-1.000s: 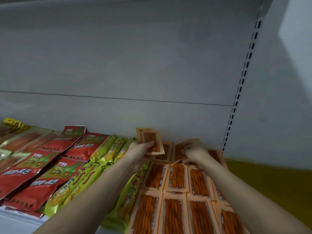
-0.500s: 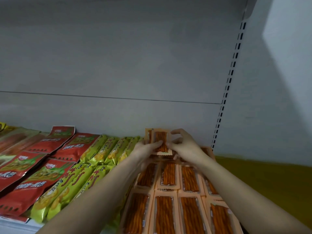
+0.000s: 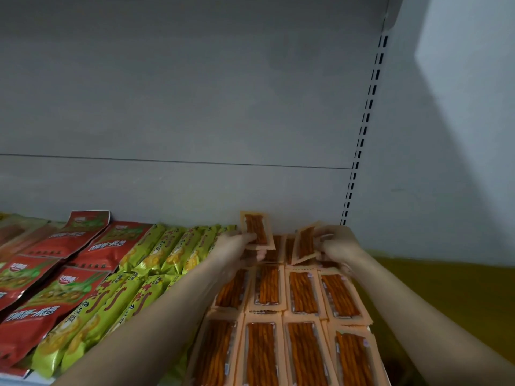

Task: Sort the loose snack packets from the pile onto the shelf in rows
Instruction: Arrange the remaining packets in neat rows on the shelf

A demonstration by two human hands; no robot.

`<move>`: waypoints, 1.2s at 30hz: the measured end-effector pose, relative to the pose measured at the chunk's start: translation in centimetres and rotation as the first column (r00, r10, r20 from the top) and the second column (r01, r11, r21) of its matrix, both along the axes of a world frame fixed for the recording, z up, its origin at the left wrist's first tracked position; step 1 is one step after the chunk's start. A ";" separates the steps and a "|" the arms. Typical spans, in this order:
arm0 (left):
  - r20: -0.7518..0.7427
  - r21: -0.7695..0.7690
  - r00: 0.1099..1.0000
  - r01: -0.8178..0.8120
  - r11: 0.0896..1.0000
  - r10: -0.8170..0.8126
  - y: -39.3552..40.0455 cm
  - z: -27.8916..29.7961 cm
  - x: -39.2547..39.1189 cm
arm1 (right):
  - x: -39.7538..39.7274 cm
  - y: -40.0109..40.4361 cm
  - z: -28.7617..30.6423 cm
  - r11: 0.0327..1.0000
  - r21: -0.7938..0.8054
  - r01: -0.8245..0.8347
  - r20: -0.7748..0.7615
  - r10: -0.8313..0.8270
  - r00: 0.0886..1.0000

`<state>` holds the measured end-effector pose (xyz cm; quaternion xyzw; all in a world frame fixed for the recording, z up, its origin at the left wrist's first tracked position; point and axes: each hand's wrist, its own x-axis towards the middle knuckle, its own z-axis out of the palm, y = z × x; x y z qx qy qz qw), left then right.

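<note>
Against the back wall (image 3: pixel 195 107) of the shelf (image 3: pixel 16 378), my left hand (image 3: pixel 237 246) pinches one orange packet (image 3: pixel 257 230) by its lower edge and holds it upright above the rows. My right hand (image 3: pixel 338 246), toward the shelf's right end, grips a second packet (image 3: pixel 306 243) — this one tilts, its top leaning right, and my fingers curl round its right edge. The two packets are apart, with a gap between them.

Under both hands the orange rows (image 3: pixel 284 316) lie flat, four across, running from the back of the shelf to its front edge and overlapping a little like shingles. The back row is mostly hidden by my hands, so I cannot tell how full it is.

Left of them lie green packets (image 3: pixel 139 277) in slanted columns, touching the orange rows along my left forearm. Further left, red packets (image 3: pixel 55 274) fill the shelf to its left end. A slotted upright (image 3: pixel 362 135) stands at the back right corner — beyond it, a yellow surface (image 3: pixel 446 288).
</note>
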<state>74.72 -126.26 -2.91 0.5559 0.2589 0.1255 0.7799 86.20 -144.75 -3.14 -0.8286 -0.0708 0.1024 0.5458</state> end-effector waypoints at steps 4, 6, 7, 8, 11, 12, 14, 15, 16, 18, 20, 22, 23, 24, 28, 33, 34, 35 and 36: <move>-0.005 0.013 1.000 0.028 1.000 -0.028 -0.5 -0.3 0.1 | -0.6 0.7 -0.7 0.945 -0.324 -0.051 0.155 0.106 0.982; -0.013 0.008 1.000 0.028 1.000 -0.028 -0.8 -0.3 0.4 | -0.7 0.7 -0.8 0.853 -0.521 0.014 0.342 0.194 0.919; -0.019 0.011 0.999 0.029 1.000 -0.029 -1.0 -0.3 0.5 | -0.9 0.6 -0.6 0.864 -0.502 0.017 0.381 0.204 0.902; -0.025 0.016 0.999 0.036 0.999 -0.035 -1.4 -0.2 0.6 | -1.2 0.6 -0.2 0.899 -0.437 -0.016 0.387 0.204 0.899; -0.017 0.065 0.995 0.097 0.993 -0.097 -3.2 0.3 0.9 | -2.6 0.9 1.4 0.961 -0.171 -0.218 0.247 0.256 0.934; -0.007 0.082 0.993 0.118 0.990 -0.118 -3.8 0.5 1.0 | -2.9 0.9 1.6 0.956 -0.112 -0.271 0.206 0.289 0.935; -0.014 0.154 0.991 0.131 0.979 -0.130 -4.8 0.9 1.2 | -3.0 0.8 1.4 0.957 -0.056 -0.285 0.198 0.291 0.936; -0.035 0.221 0.990 0.141 0.965 -0.137 -5.0 0.9 1.4 | -2.8 0.5 1.3 0.966 -0.064 -0.251 0.207 0.259 0.943; -0.064 0.316 0.986 0.164 0.934 -0.152 -5.0 0.8 1.6 | -2.5 0.1 1.2 0.975 -0.062 -0.213 0.200 0.221 0.955; -0.156 0.678 0.975 0.222 0.701 -0.158 -4.4 0.4 2.0 | -1.5 -1.2 1.0 0.989 -0.006 -0.150 0.142 0.149 0.979; -0.234 0.936 0.969 0.247 0.253 -0.082 -3.5 0.2 1.7 | -0.4 -2.8 0.9 0.994 -0.048 -0.101 0.106 0.106 0.989; -0.273 0.960 0.960 0.276 0.052 -0.054 -2.9 0.0 1.4 | 0.7 -3.9 0.4 0.989 -0.122 -0.079 0.069 0.087 0.994; -0.295 0.955 0.954 0.297 0.025 -0.058 -2.8 -0.2 1.3 | 1.1 -4.3 0.2 0.987 -0.147 -0.068 0.059 0.078 0.995; -0.316 0.948 0.947 0.317 0.002 -0.062 -2.7 -0.4 1.4 | 1.6 -4.4 -0.1 0.983 -0.174 -0.051 0.059 0.062 0.996; -0.476 0.878 0.877 0.470 -0.092 -0.064 -3.5 -1.1 1.6 | 2.2 -4.0 -1.3 0.957 -0.288 -0.015 0.126 0.054 0.991; -0.487 0.863 0.873 0.476 -0.169 -0.026 -3.8 -1.9 1.5 | 2.1 -3.5 -2.8 0.868 -0.494 0.052 0.342 0.139 0.929; -0.474 0.872 0.880 0.464 -0.153 -0.036 -3.6 -2.1 1.5 | 2.0 -3.5 -2.8 0.866 -0.496 0.061 0.352 0.137 0.926; -0.455 0.885 0.889 0.447 -0.131 -0.043 -3.4 -2.2 1.3 | 1.9 -3.4 -2.6 0.871 -0.486 0.079 0.382 0.130 0.915; -0.436 0.897 0.899 0.430 -0.105 -0.045 -3.1 -2.3 1.1 | 1.7 -3.1 -2.3 0.880 -0.464 0.098 0.420 0.121 0.899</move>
